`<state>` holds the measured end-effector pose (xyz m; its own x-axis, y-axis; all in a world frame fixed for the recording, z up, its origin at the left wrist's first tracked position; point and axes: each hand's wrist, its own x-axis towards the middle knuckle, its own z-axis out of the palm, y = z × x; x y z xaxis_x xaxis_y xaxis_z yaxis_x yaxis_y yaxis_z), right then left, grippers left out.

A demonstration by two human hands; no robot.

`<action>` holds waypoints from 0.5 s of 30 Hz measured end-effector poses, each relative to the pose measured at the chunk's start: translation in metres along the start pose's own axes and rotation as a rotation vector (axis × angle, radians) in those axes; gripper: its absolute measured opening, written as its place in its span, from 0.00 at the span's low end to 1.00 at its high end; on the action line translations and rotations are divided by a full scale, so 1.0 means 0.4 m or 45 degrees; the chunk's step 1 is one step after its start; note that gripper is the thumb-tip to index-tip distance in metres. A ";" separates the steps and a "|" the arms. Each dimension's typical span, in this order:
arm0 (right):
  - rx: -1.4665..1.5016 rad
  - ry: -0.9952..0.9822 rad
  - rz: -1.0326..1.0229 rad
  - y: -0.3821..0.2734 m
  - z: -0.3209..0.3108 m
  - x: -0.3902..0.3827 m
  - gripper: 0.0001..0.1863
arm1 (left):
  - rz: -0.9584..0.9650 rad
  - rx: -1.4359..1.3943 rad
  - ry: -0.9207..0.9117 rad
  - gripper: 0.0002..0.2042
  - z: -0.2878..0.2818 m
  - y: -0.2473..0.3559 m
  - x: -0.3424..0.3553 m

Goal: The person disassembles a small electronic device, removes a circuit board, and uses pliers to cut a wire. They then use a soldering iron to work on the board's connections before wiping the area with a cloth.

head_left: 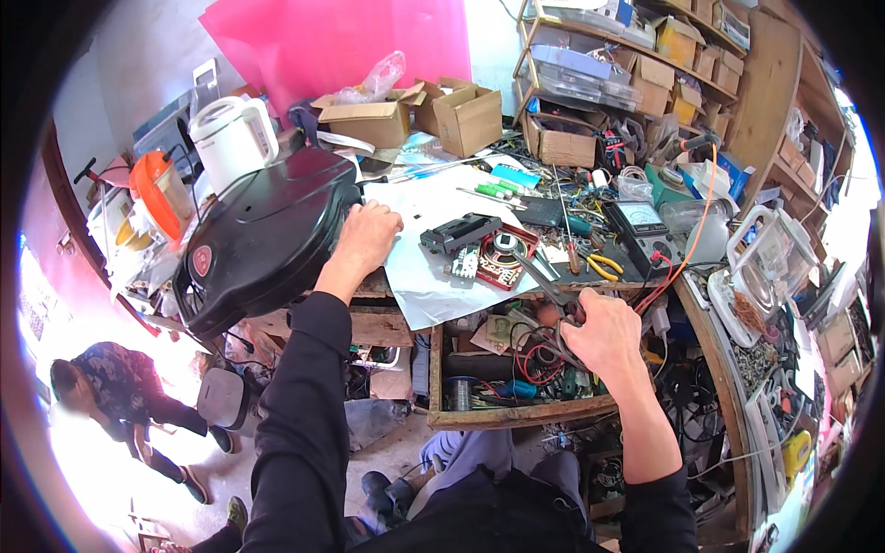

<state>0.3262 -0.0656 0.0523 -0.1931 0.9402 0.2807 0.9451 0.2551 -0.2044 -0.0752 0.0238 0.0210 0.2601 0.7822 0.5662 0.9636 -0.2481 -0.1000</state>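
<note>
My left hand (367,238) is at the right edge of a large black plastic appliance (267,217), its fingers curled and their tips hidden. The appliance has a rounded body and a red round badge, and it overhangs the bench's front. In my right hand (604,332), above the open drawer (516,417), is a dark metal hand tool (546,279), with one end pointing toward the opened device. That device has a red casing (502,261) with a round speaker-like part, lying on a white sheet (410,293). A black plastic housing (459,232) lies beside it.
Yellow-handled pliers (605,267), a screwdriver (572,258) and an analog meter (640,221) lie to the right. Cardboard boxes (470,120) and a white jug-like appliance (230,143) stand behind. Another person (115,392) bends over at lower left. A solder spool (459,394) sits in the drawer.
</note>
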 end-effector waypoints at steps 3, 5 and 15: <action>0.018 0.006 0.022 0.005 -0.002 -0.005 0.19 | 0.022 0.040 -0.017 0.06 0.008 -0.005 -0.006; 0.066 0.062 0.030 0.008 0.002 -0.007 0.17 | 0.014 0.038 -0.043 0.06 0.007 0.001 -0.003; 0.121 0.102 0.069 0.029 -0.011 0.020 0.19 | -0.286 -0.356 0.343 0.07 -0.014 0.056 -0.022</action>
<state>0.3370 -0.0561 0.0564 -0.1171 0.9332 0.3399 0.9235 0.2282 -0.3083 -0.0561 0.0082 0.0185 -0.0152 0.6665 0.7454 0.9308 -0.2627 0.2540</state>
